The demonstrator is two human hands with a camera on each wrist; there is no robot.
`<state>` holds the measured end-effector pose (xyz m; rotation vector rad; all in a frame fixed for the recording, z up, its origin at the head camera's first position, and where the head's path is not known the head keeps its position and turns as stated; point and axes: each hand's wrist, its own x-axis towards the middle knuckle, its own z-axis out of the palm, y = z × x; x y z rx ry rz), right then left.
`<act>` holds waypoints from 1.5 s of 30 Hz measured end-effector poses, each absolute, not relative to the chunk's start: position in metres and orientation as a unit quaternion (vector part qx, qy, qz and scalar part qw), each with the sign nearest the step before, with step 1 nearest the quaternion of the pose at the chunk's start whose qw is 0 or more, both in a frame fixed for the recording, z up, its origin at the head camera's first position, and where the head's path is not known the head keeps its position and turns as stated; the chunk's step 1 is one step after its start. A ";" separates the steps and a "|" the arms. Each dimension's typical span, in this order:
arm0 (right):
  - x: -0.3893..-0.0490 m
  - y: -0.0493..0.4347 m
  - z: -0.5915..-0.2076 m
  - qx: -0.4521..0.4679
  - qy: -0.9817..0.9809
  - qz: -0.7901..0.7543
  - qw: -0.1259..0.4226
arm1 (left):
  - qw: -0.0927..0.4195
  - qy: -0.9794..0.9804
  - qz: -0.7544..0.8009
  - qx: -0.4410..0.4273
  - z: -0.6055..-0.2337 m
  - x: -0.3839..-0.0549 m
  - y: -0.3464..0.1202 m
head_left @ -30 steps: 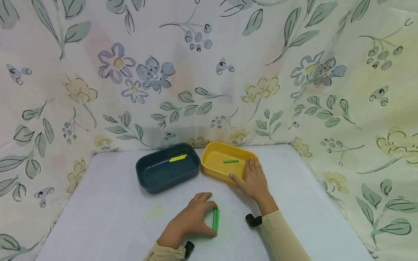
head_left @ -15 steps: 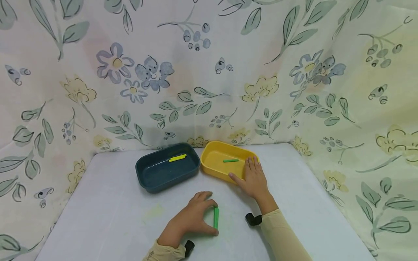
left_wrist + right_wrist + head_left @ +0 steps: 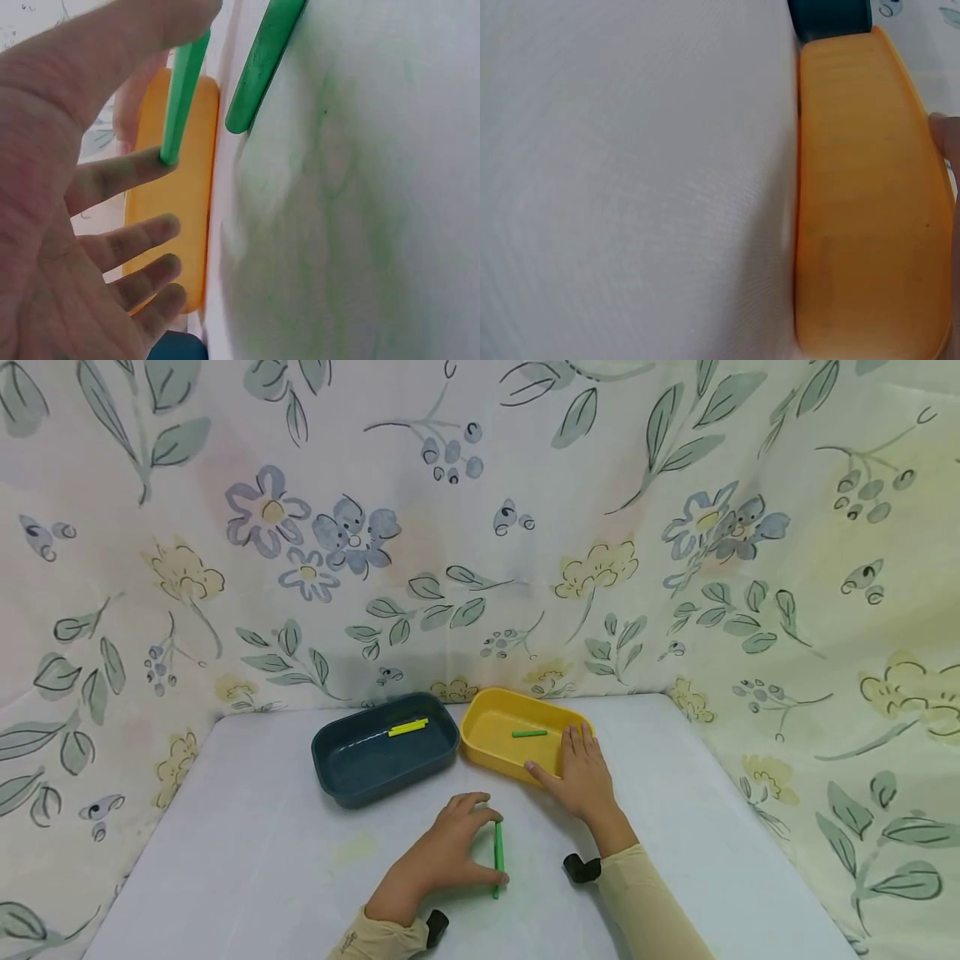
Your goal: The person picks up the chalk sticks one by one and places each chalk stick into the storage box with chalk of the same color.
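My left hand (image 3: 444, 853) pinches a slim green stick (image 3: 184, 101) by its two ends, thumb at one end and index finger at the other. Its other fingers are spread. In the left wrist view, a gap shows between this stick and a second green stick (image 3: 262, 71) lying on the white cloth. From the head view the two overlap, and the lower one's near end sticks out past the thumb. My right hand (image 3: 587, 777) rests on the right end of a yellow tray (image 3: 487, 758), fingers straight and thumb at the near rim. Inside that tray lies a short green stick (image 3: 529, 733).
A dark teal tray (image 3: 360, 777) touches the yellow one on its left and holds yellow sticks (image 3: 408, 727). Faint green and yellow smudges mark the white-covered table (image 3: 255, 827). Flowered cloth (image 3: 450, 543) rises behind and at the sides.
My left hand has risen slightly away from me with one green stick, which has come apart from the stick beside it. My right hand stays on the yellow tray.
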<state>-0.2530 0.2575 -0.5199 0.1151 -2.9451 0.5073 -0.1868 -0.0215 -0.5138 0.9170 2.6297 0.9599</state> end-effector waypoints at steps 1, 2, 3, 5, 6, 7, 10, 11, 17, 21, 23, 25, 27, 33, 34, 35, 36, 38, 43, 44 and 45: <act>-0.253 0.257 -0.520 0.038 -0.982 0.170 0.076 | 0.093 0.889 0.327 0.307 -0.514 -0.187 -0.021; -0.253 0.257 -0.520 0.038 -0.982 0.170 0.077 | 0.087 0.890 0.328 0.303 -0.514 -0.188 -0.021; -0.253 0.257 -0.520 0.038 -0.982 0.170 0.077 | 0.082 0.891 0.329 0.301 -0.514 -0.188 -0.020; -0.253 0.257 -0.521 0.037 -0.982 0.169 0.076 | 0.070 0.891 0.335 0.298 -0.513 -0.189 -0.020; -0.253 0.257 -0.521 0.036 -0.982 0.169 0.075 | 0.062 0.891 0.337 0.298 -0.512 -0.190 -0.020; -0.253 0.257 -0.521 0.035 -0.982 0.168 0.075 | 0.055 0.890 0.340 0.298 -0.512 -0.191 -0.020; -0.252 0.257 -0.522 0.033 -0.982 0.168 0.076 | 0.027 0.890 0.346 0.297 -0.512 -0.194 -0.020; -0.253 0.258 -0.522 0.033 -0.982 0.169 0.076 | 0.017 0.890 0.346 0.297 -0.512 -0.195 -0.020; -0.253 0.259 -0.525 0.034 -0.982 0.170 0.078 | -0.024 0.891 0.352 0.286 -0.509 -0.200 -0.019; -0.253 0.259 -0.526 0.034 -0.982 0.168 0.079 | -0.036 0.891 0.358 0.276 -0.506 -0.205 -0.019; -0.253 0.259 -0.526 0.035 -0.982 0.169 0.081 | -0.042 0.890 0.363 0.272 -0.505 -0.208 -0.018; -0.252 0.259 -0.525 0.036 -0.981 0.169 0.084 | -0.047 0.889 0.367 0.270 -0.503 -0.211 -0.018; -0.252 0.259 -0.525 0.036 -0.981 0.170 0.084 | -0.050 0.889 0.369 0.266 -0.502 -0.215 -0.017; -0.253 0.258 -0.523 0.037 -0.982 0.169 0.082 | -0.058 0.892 0.369 0.255 -0.497 -0.227 -0.017; -0.254 0.258 -0.523 0.037 -0.982 0.168 0.083 | -0.058 0.893 0.369 0.253 -0.495 -0.230 -0.017; -0.255 0.258 -0.523 0.038 -0.981 0.168 0.085 | -0.057 0.894 0.367 0.251 -0.494 -0.232 -0.017; -0.255 0.258 -0.524 0.038 -0.981 0.167 0.087 | -0.057 0.894 0.367 0.249 -0.493 -0.234 -0.017; -0.256 0.258 -0.524 0.039 -0.981 0.167 0.091 | -0.055 0.895 0.367 0.248 -0.490 -0.237 -0.018; -0.256 0.258 -0.526 0.038 -0.981 0.168 0.086 | -0.071 0.898 0.356 0.250 -0.489 -0.244 -0.018; -0.256 0.258 -0.526 0.037 -0.981 0.168 0.085 | -0.076 0.898 0.355 0.249 -0.489 -0.245 -0.018; -0.256 0.258 -0.526 0.037 -0.981 0.169 0.084 | -0.079 0.898 0.353 0.249 -0.489 -0.247 -0.018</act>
